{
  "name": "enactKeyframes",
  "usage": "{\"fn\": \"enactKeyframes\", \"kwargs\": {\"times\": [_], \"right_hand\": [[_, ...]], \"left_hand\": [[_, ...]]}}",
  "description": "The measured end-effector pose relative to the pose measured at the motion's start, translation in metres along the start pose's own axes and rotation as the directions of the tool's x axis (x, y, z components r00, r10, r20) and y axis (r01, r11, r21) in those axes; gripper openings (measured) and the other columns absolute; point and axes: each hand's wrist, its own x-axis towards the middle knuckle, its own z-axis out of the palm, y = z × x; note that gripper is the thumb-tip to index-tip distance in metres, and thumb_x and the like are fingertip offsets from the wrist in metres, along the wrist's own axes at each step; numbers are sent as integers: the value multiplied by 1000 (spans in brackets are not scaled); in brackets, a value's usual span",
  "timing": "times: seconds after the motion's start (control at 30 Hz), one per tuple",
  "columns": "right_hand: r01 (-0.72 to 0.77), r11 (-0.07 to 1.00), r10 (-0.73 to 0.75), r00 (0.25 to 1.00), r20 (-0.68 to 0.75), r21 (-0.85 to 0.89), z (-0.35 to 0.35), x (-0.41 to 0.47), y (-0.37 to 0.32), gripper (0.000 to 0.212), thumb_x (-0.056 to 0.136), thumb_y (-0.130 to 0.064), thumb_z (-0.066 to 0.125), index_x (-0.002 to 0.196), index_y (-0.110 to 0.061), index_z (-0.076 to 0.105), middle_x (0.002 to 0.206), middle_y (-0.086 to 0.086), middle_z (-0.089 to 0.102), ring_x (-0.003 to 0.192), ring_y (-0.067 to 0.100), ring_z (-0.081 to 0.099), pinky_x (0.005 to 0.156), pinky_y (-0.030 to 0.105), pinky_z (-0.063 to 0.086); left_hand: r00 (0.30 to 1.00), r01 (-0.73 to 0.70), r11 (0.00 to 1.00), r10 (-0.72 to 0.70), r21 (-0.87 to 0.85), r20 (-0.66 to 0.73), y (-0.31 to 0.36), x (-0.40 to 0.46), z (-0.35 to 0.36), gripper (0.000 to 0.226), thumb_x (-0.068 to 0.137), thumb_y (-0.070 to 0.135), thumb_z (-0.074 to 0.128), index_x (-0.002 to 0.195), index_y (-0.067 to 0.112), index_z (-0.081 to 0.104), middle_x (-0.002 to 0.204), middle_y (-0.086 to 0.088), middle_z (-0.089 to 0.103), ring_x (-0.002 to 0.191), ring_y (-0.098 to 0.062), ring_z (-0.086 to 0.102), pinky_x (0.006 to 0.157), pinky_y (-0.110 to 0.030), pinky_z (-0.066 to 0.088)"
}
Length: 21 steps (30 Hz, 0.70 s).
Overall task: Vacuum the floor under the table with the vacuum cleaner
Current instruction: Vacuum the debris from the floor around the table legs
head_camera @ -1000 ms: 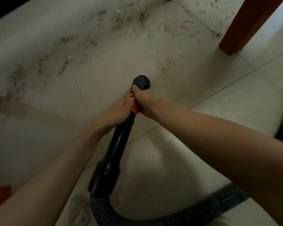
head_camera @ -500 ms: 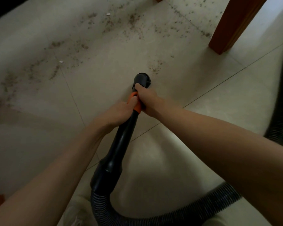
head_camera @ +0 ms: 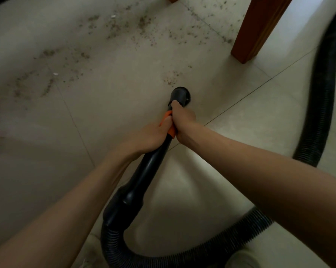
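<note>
Nozzle: the round black nozzle (head_camera: 179,95) sits on the floor (head_camera: 109,117), near the table leg (head_camera: 260,29) and on its near-left side.
Grip: the left hand (head_camera: 153,136) is wrapped round the black wand (head_camera: 151,167) just behind the orange collar (head_camera: 168,122); the right hand (head_camera: 182,118) is clamped on the wand just ahead of it, right behind the nozzle. Both hold firmly, touching each other.
Hose: the ribbed hose (head_camera: 182,256) loops from the wand's rear end, runs off to the right and climbs past the leg's right side.
Done: the tiles from the nozzle back toward the person look free of grit, though the low light makes that a judgement.
Left: a small patch of crumbs (head_camera: 171,79) lies just beyond the nozzle, between it and the leg; wider trails of dirt (head_camera: 124,26) spread well to the leg's left, with two white scraps (head_camera: 55,74) among them.
Stage: early; most of the visible mess is untouched.
</note>
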Motion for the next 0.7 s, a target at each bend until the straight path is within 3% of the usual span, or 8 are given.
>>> {"fn": "enactKeyframes", "kwargs": {"times": [0.17,0.3,0.37,0.5,0.6,0.7], "right_hand": [[-16,998,17,999,-31,55,-20,-7,2,22,98,-28,46,101,-8,54,73,2,51,60,14,50,50,25,39],[-25,993,33,997,-66,115,-36,-7,2,19,99,-27,47,95,-9,50,73,3,51,61,14,50,50,25,41],[-12,989,25,996,-87,150,-43,-1,-4,20,99,-28,47,103,-9,52,79,3,54,64,14,52,53,26,43],[45,984,-25,993,-117,170,-49,17,-21,44,100,-32,44,133,-2,48,112,11,58,82,18,52,74,28,42],[49,981,-26,992,-120,185,-50,26,-30,44,100,-33,45,133,-4,48,125,14,58,94,23,58,74,28,43],[22,980,-2,995,-100,196,-52,32,-36,46,100,-36,44,135,-6,47,126,14,58,87,21,55,74,30,44]], "left_hand": [[994,-5,996,-5,87,112,8,-4,9,56,99,52,19,72,17,54,77,-9,59,65,-19,54,75,-32,45],[987,-39,999,35,28,157,14,-10,16,48,99,51,20,72,25,51,77,-7,57,66,-17,52,73,-29,42],[983,-46,998,55,-50,176,14,-12,19,46,99,51,20,76,26,51,74,-5,58,64,-15,54,70,-29,45],[993,-41,993,53,-114,106,15,-8,22,46,98,53,23,76,25,52,67,-5,61,55,-14,57,62,-26,46],[994,-66,994,74,-93,82,24,-3,20,52,98,54,23,71,22,54,64,-4,61,57,-15,56,66,-28,45],[992,-94,994,98,-51,73,32,1,21,53,98,53,26,70,18,55,65,-3,60,60,-17,56,68,-29,44]]}}
